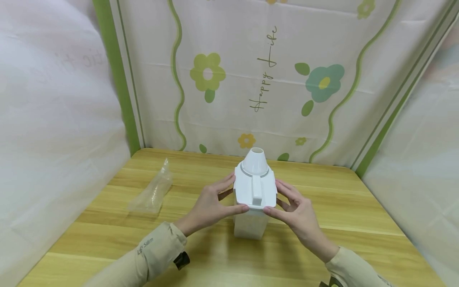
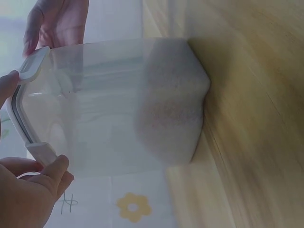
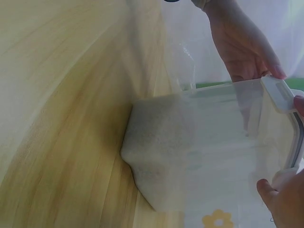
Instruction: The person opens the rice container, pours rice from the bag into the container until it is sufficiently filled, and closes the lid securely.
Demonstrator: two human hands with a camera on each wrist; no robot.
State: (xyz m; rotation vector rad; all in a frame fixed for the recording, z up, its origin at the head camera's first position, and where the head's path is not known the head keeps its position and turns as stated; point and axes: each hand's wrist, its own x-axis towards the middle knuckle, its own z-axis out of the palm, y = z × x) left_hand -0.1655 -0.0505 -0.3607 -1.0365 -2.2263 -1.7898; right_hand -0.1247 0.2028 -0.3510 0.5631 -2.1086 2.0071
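Note:
A tall translucent storage container (image 1: 249,225) stands upright on the table, with pale, fine-grained contents in its lower part. Its white lid (image 1: 244,191) carries a white open-topped cone (image 1: 255,162). My left hand (image 1: 211,203) grips the lid's left side, thumb at the front edge. My right hand (image 1: 299,209) holds the opposite side, its thumb also at the front. In the left wrist view, the left fingers (image 2: 57,173) are on a white side clip (image 2: 42,153), and a front clip (image 2: 35,65) sits near both thumbs.
To the left on the wooden table (image 1: 107,239) lies a crumpled clear plastic bag (image 1: 154,193). A flower-printed curtain (image 1: 229,115) hangs behind the table, with pale fabric walls at both sides.

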